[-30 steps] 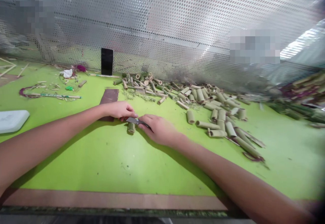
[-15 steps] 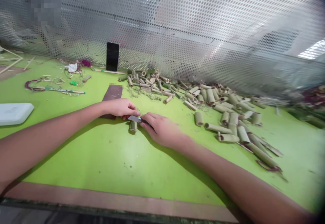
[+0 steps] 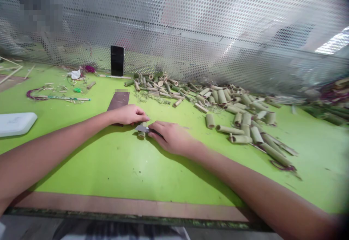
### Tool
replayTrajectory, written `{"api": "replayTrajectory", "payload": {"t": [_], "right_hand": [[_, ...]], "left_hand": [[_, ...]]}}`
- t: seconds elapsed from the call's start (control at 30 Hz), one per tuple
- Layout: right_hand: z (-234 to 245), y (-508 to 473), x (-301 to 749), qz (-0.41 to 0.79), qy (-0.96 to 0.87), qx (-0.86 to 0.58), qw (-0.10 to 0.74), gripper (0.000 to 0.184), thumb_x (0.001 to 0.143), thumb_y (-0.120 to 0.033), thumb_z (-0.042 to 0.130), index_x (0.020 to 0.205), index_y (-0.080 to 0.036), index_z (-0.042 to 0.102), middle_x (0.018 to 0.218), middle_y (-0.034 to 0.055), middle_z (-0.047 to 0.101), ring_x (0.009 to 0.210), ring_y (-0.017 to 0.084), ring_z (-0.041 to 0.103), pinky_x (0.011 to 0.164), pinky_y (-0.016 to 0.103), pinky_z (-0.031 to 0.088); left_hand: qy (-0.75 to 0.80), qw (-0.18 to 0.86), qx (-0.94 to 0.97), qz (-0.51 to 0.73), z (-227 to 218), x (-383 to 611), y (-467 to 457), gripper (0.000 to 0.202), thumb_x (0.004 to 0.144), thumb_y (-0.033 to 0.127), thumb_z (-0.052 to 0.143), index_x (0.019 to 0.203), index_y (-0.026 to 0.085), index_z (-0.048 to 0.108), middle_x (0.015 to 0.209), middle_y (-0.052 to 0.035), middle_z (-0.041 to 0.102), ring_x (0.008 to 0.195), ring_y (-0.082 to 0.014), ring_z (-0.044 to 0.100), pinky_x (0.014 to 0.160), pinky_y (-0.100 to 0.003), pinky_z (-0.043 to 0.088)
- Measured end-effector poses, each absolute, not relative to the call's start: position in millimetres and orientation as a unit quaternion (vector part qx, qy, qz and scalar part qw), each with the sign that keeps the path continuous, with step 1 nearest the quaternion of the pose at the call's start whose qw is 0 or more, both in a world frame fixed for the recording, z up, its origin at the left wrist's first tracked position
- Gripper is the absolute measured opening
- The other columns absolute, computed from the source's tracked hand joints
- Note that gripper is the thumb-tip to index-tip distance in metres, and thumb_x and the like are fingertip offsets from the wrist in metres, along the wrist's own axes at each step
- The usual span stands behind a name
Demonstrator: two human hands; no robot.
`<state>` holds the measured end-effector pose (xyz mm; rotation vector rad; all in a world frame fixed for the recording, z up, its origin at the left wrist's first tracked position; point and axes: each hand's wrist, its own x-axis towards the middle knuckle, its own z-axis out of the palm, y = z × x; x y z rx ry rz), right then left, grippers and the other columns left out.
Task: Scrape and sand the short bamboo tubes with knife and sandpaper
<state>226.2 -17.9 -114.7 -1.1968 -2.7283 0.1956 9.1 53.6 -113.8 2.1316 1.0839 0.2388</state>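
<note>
My right hand (image 3: 171, 136) is closed round the dark handle of a utility knife (image 3: 141, 128). Its blade points left and lies across a short bamboo piece (image 3: 141, 135) on the green tabletop. Just beyond the blade, my left hand (image 3: 132, 115) is closed, thumb and forefinger pinched at the far end of that bamboo piece. The left fingers partly hide this end, so their exact grip is hard to see. A flat brown strip (image 3: 119, 101) lies behind my left wrist, partly covered by it.
Cut bamboo tubes (image 3: 223, 96) are heaped from the centre back to the right. A phone (image 3: 117, 61) stands against the perforated metal screen (image 3: 174, 22). At the left lie a white case (image 3: 17, 123) and a printed stick with a purple cord (image 3: 64, 97). The table's brown front edge (image 3: 122, 203) is nearest me.
The knife blade has come down and nearer me, from the bamboo piece's far part to across its middle. My left hand has hardly moved. The whole view has shifted slightly.
</note>
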Motion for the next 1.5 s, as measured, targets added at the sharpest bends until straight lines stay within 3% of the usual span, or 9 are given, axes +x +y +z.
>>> {"api": "replayTrajectory", "payload": {"t": [0.9,1.5], "right_hand": [[-113.8,-20.1,223.3,0.057,-0.909,-0.408,0.071,0.025,0.103,-0.034,0.045,0.107,-0.018,0.064,0.095,0.0072,0.070,0.077,0.018,0.061,0.065,0.029,0.039],[-112.5,-18.0,222.2,0.046,-0.907,-0.412,0.074,0.024,0.103,-0.032,0.046,0.107,-0.017,0.064,0.095,0.0071,0.070,0.078,0.018,0.062,0.065,0.028,0.039]], "left_hand": [[0.406,0.399,0.820,0.055,-108.8,8.5,62.1,0.045,0.084,0.059,0.063,0.066,0.018,0.064,0.055,0.0002,0.061,0.049,-0.0121,0.053,0.052,-0.024,0.038],[0.401,0.419,0.814,0.031,-107.1,7.8,66.9,0.050,0.078,0.066,0.067,0.066,0.018,0.064,0.058,-0.0004,0.063,0.053,-0.0129,0.056,0.054,-0.024,0.042]]}}
